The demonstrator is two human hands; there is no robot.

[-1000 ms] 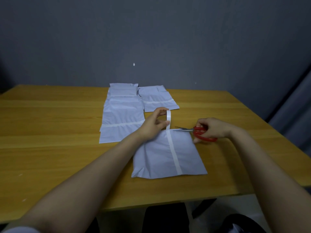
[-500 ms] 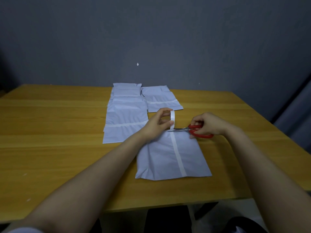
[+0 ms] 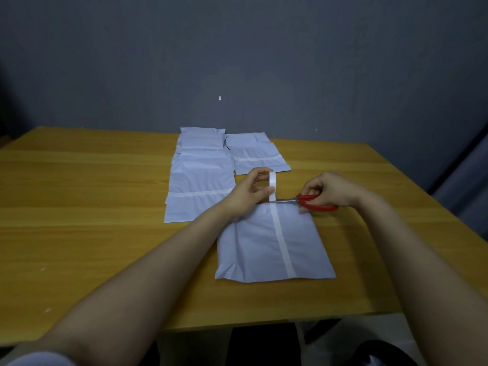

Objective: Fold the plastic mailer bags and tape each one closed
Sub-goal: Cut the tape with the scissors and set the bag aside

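A folded white mailer bag [image 3: 253, 247] lies in front of me on the wooden table [image 3: 79, 233], with a strip of white tape [image 3: 281, 239] running down its middle. My left hand [image 3: 250, 192] grips the tape roll [image 3: 272, 184] upright at the bag's far edge. My right hand [image 3: 324, 192] holds red-handled scissors [image 3: 315, 203] whose blades reach the tape between roll and bag.
Several taped mailer bags [image 3: 200, 180] lie flat in two columns beyond my hands, near the table's far edge. A grey wall stands behind the table. The table's right edge [image 3: 422, 207] slants close to my right forearm.
The scissors' blades have slid left up to the tape strip under the roll. My left hand keeps the roll upright at the bag's far edge.
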